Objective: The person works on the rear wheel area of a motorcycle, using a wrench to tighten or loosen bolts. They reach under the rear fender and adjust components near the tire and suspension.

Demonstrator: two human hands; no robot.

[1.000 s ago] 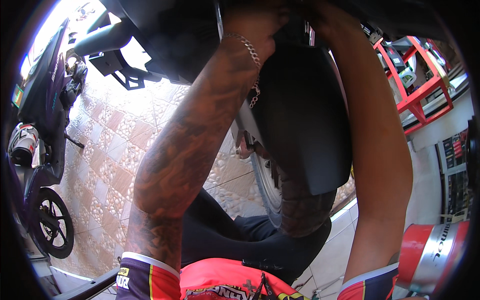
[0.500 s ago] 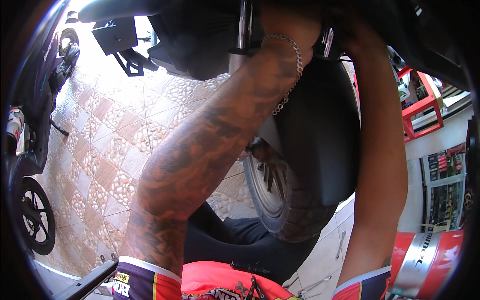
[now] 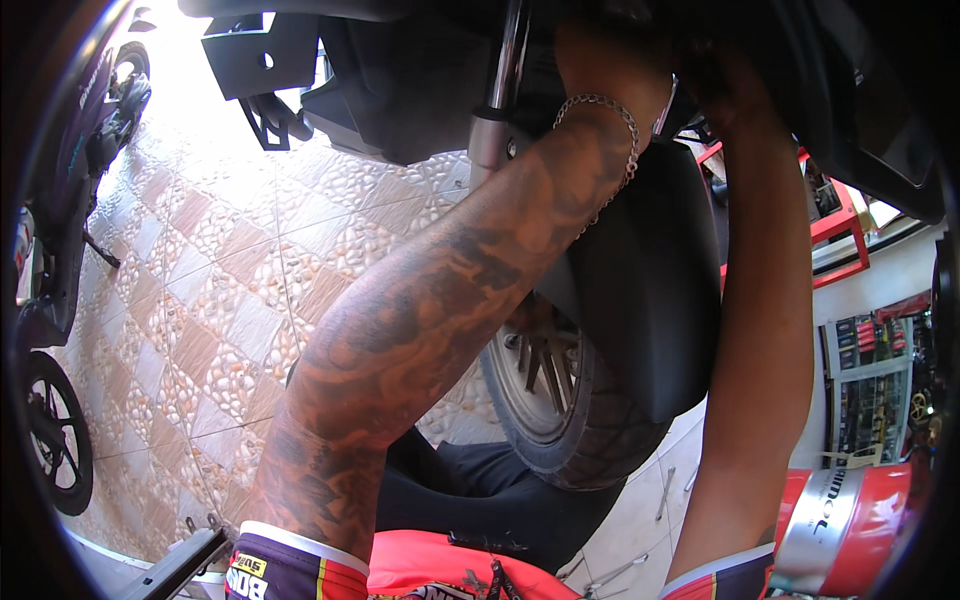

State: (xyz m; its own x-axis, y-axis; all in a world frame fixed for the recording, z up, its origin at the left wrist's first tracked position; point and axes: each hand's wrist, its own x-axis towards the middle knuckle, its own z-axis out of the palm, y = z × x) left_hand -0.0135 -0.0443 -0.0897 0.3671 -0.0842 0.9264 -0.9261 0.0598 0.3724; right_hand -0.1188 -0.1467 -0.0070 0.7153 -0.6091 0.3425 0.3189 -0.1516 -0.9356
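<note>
Both my arms reach up beneath the dark front bodywork of a motorcycle. My left hand (image 3: 615, 65), with a chain bracelet at the wrist, is deep in shadow beside the chrome fork tube (image 3: 511, 55). Close to its right, my right hand (image 3: 718, 85) reaches into the same dark space above the black front fender (image 3: 645, 290). The fingers of both hands are hidden, so what they touch or hold does not show. Below, between my forearms, stands the front wheel (image 3: 545, 400) with its treaded tyre.
A red and silver drum (image 3: 845, 530) stands at the lower right. Behind my right arm are a red metal frame (image 3: 840, 240) and a display shelf (image 3: 870, 370). Wrenches (image 3: 665, 495) lie on the floor. Another motorcycle (image 3: 60, 250) stands at the far left.
The view has shifted, so the fork and bodywork sit a little further right. Both hands stay in the shadow under the bodywork, and my left wrist appears slightly right and lower.
</note>
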